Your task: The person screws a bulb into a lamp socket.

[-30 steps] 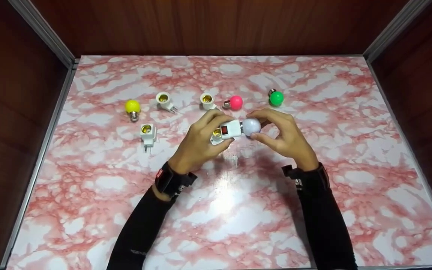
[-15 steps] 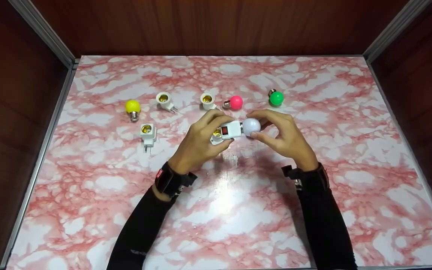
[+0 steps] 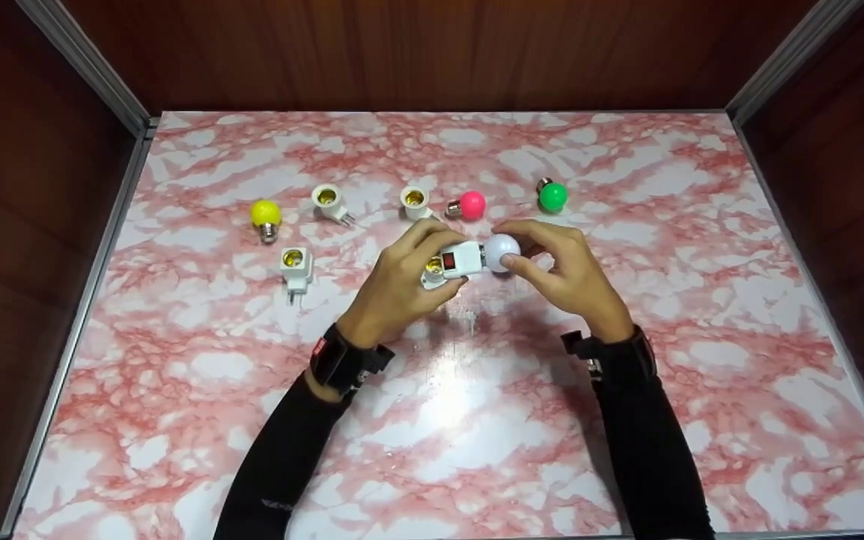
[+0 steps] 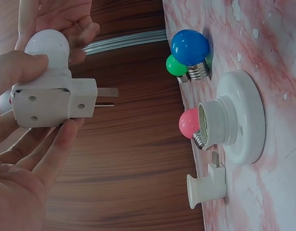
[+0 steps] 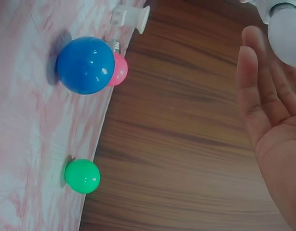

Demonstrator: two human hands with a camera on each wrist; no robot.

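In the head view my left hand (image 3: 394, 281) grips a white plug-in lamp socket (image 3: 466, 259) with a red switch. Its flat metal prongs (image 4: 107, 92) show in the left wrist view. A white light bulb (image 3: 502, 252) sits at the socket's right end, some of its metal base still showing. My right hand (image 3: 571, 270) holds that bulb, thumb on its near side and fingers behind it. Beneath, a round white lamp holder (image 4: 244, 118) stands on the table, partly covered by my left hand in the head view. A blue bulb (image 4: 190, 47) lies beside it, hidden from the head view.
Farther back on the marbled table (image 3: 672, 420) lie a yellow bulb (image 3: 265, 213), a pink bulb (image 3: 472, 205) and a green bulb (image 3: 553, 196). Two round-mouthed plug sockets (image 3: 327, 199) are among them; a square one (image 3: 295, 268) is at left. Brown panels (image 3: 432, 56) enclose the table.
My right thumb has moved up across the near side of the white bulb, the right hand shifting slightly. My left hand and the socket stay in place.
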